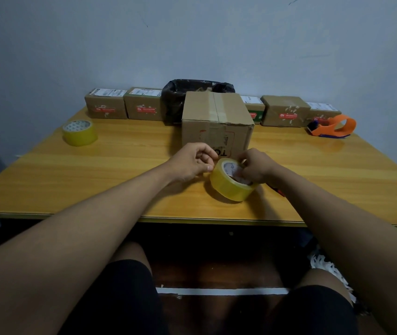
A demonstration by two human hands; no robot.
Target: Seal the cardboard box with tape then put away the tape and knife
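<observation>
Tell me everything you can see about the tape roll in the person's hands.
The tape roll is yellowish, translucent packing tape wound on a pale printed core. It sits tilted on the wooden table, just in front of the big cardboard box. The right hand grips its inner rim, while the left hand pinches at its upper edge.

Wooden table carries cardboard box, tape rolls, small parcels, dispenser.
</observation>
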